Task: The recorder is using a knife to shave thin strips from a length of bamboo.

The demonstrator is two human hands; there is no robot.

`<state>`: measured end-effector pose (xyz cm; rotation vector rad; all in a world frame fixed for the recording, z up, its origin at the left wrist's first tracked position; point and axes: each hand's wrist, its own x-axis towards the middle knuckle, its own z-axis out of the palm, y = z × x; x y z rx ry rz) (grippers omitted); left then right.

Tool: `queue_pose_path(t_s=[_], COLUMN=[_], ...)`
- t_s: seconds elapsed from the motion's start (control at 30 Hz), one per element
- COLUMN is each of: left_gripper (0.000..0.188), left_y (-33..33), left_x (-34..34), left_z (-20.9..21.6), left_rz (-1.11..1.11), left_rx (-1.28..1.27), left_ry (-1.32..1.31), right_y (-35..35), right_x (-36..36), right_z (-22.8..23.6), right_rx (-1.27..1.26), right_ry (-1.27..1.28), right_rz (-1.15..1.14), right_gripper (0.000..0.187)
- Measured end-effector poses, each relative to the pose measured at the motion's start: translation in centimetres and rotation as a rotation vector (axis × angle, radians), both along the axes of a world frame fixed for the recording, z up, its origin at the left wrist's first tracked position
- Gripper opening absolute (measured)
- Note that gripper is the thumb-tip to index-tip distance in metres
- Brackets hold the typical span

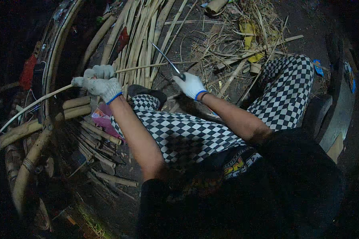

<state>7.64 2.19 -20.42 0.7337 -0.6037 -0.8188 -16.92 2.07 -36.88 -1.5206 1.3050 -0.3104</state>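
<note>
My left hand [99, 83], in a white knit glove with a blue cuff, is closed round a long thin bamboo strip [145, 66]. One end of the strip reaches out to the lower left, the other runs right past the knife. My right hand [190, 85], gloved the same way, is wrapped round the dark handle of a knife [166, 58]. Its narrow blade points up and to the left and crosses the strip; whether it touches the strip I cannot tell. Beyond my hands lies a bundle of split bamboo strips [141, 28].
Bamboo shavings [215, 44] and a yellow wrapper [248, 40] litter the ground ahead. Cut bamboo poles [77, 107] and short sticks [97, 147] lie at left, beside a curved bamboo frame [54, 59]. My legs in checkered trousers [187, 129] are folded below my hands.
</note>
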Motion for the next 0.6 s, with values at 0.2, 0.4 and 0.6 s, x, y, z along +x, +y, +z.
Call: queue_pose_path(t_s=[0.2,0.4,0.6], left_gripper=[0.068,0.07,0.067], left_y=[-0.1,0.3,0.0], left_x=[0.7,-0.4,-1.0], left_z=[-0.7,0.2,0.4], left_rz=[-0.083,0.012,0.079], left_rx=[-0.063,0.0,0.012], left_ry=[0.05,0.058,0.004], right_y=[1.0,0.6,0.1], right_x=[1.7,-0.2,0.8], right_z=[3.6,0.9,2.4], right_rx=[-0.135,-0.047,-0.007], right_ry=[0.0,0.043,-0.068], right_rz=[0.118,0.009,0.047], right_gripper=[0.056,0.052,0.056])
